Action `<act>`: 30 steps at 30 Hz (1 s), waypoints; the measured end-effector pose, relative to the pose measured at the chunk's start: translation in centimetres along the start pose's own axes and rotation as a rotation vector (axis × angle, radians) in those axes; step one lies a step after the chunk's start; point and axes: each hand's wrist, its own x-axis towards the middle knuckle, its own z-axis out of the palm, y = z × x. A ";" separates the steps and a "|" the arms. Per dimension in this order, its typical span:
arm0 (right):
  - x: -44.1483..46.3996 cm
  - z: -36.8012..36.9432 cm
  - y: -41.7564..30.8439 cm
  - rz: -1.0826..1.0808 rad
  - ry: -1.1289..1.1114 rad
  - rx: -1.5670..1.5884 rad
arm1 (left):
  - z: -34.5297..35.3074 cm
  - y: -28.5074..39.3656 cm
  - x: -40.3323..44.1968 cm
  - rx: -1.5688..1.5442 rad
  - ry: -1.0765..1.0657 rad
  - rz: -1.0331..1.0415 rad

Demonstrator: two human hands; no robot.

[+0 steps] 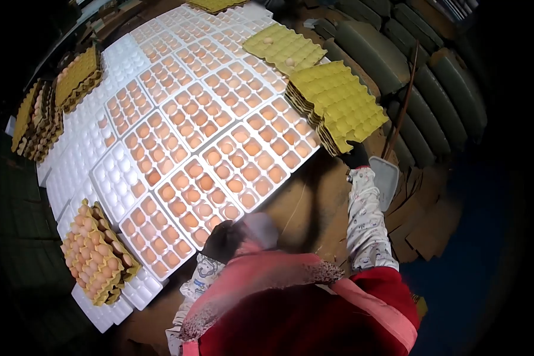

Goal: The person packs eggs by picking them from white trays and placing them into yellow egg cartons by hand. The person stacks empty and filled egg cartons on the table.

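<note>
My right hand (355,155), in a dark glove, is at the lower edge of a stack of yellow egg trays (337,101); its fingers are mostly hidden under the trays. Near the front edge of the white foam trays (241,209) is my left hand (222,240), also dark-gloved, with its fingers too dark to make out. Brown eggs (235,186) sit in the compartments of many foam trays. Beside the yellow stack lies another yellow tray (285,47) with a couple of eggs on it.
Egg-filled yellow trays (95,255) are stacked at the lower left, with more stacks (78,77) at the upper left. Foam trays without eggs (117,178) lie on the left. Dark green bundles (374,56), a long stick (404,107) and a grey dustpan-like object (384,181) are at right.
</note>
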 end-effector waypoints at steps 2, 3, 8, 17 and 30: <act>-1.8 0.3 0.6 -0.075 0.029 0.024 | -0.1 -0.1 -0.4 -0.079 -0.003 -0.007; -3.0 -1.0 -2.4 -0.030 -0.050 -0.130 | -0.1 -2.4 -0.2 -0.006 0.010 0.099; -8.2 0.7 -9.8 -0.130 -0.077 0.090 | -2.4 -3.9 3.5 0.503 0.392 0.157; -4.9 -0.7 -15.1 0.627 0.239 0.475 | -2.2 -6.7 12.6 0.921 0.456 0.301; 33.9 13.4 3.0 0.919 0.093 1.018 | 0.1 -5.0 14.5 1.177 0.167 -0.211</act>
